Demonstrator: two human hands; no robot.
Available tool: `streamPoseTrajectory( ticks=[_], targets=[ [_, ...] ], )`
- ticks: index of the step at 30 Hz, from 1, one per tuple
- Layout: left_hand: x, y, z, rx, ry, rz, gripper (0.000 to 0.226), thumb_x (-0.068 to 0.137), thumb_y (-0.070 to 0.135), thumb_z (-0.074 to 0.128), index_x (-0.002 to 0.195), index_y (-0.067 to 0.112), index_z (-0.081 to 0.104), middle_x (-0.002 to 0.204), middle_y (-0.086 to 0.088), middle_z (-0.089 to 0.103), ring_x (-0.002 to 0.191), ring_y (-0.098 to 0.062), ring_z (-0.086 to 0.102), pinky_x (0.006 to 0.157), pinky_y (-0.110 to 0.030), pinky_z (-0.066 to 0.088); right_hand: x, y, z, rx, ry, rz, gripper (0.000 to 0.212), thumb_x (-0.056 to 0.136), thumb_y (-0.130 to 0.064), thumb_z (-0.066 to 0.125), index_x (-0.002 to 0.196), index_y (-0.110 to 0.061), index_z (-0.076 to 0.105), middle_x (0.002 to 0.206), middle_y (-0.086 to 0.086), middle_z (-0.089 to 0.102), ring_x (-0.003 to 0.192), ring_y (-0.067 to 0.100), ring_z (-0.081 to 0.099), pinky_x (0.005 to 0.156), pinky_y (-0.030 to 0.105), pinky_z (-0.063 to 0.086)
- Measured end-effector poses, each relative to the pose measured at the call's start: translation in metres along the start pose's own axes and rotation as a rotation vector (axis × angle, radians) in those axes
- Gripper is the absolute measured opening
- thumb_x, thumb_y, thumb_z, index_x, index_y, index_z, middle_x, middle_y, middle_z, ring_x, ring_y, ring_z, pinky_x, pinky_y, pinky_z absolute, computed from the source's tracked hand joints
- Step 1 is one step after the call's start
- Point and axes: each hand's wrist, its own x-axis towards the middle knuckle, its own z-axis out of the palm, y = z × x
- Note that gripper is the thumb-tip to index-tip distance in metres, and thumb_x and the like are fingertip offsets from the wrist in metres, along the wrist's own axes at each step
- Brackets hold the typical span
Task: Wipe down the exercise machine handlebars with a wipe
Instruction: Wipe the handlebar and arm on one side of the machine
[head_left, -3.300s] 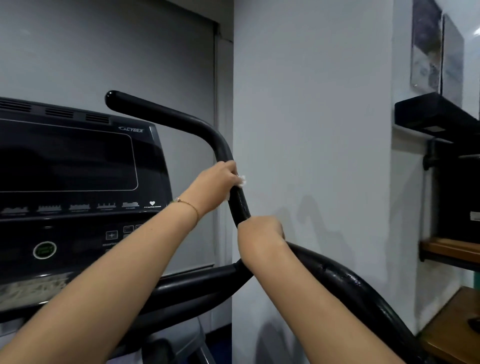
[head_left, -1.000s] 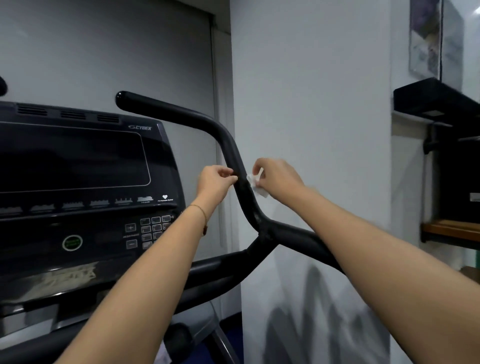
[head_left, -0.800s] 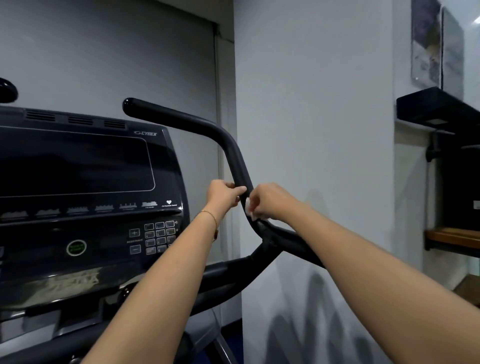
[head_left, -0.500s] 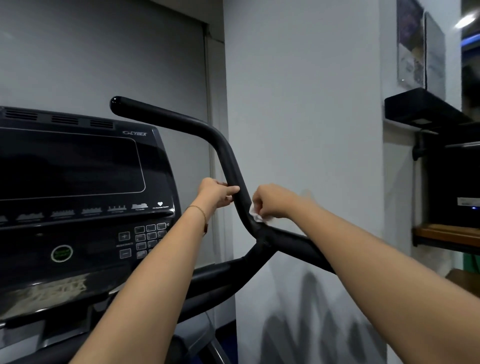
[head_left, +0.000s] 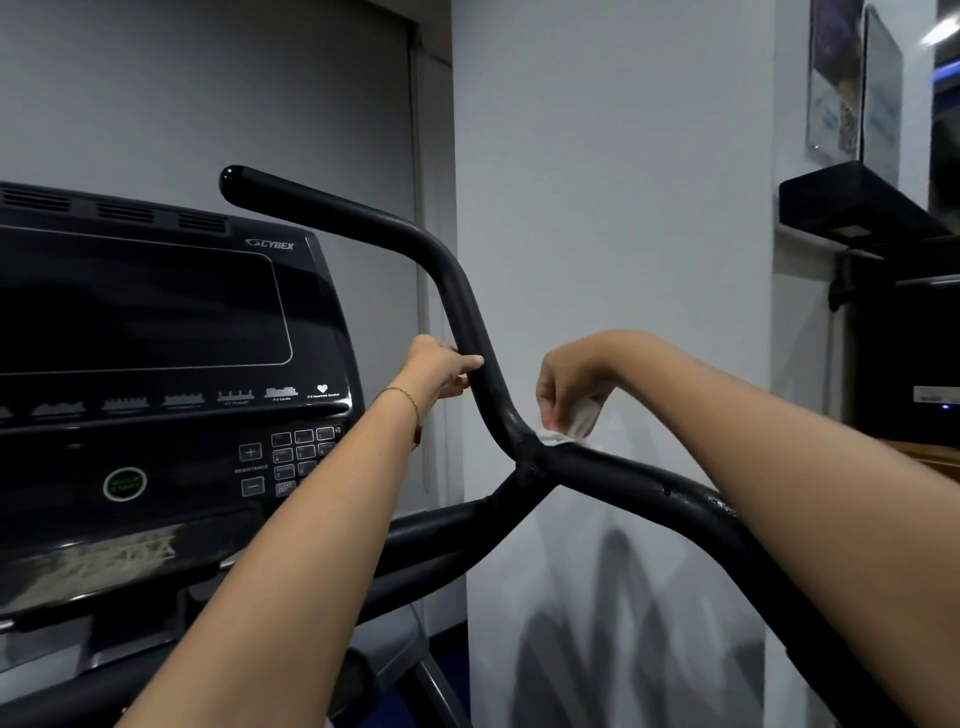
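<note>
— Handlebars (head_left: 470, 332) mid-wipe? Grip state?
— Right hand (head_left: 569, 382) pinching white wipe (head_left: 563, 434), pressed at the junction. Left hand (head_left: 441, 371) curled around the upright bar, steadying.
— Next?
— Probably sliding along the lower bar (head_left: 654, 493), with firm contact all round.
— Hidden?
— Fingertips behind the wipe; Cybex console (head_left: 156, 338) cut off left.

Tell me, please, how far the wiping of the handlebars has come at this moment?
Done: cannot be told; no wet streaks show on the handlebar. In hand: the right hand pinches the white wipe against the junction where the bars meet, while the left hand steadies the upright bar. Left: probably the top section toward its rounded end, and the lower bar running under the right forearm.
</note>
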Motion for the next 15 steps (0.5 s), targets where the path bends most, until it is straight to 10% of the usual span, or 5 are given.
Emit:
streamPoseTrajectory(
  ticks=[15],
  targets=[
    [-0.005,-0.005,0.005,0.006,0.058,0.048,0.029,0.084,-0.001,0.066,0.068,0.007,0.043,0.069,-0.009,0.055,0.057,-0.018,0.051,0.057,-0.027,0.048,0.009,-0.032,0.029,-0.515,0.305,-0.132,0.009,0.080,-0.017,0.063,0.078,-0.011,0.058,0.068,0.005,0.054,0.071,0.023,0.052,0.045,0.022,0.031]
  ],
)
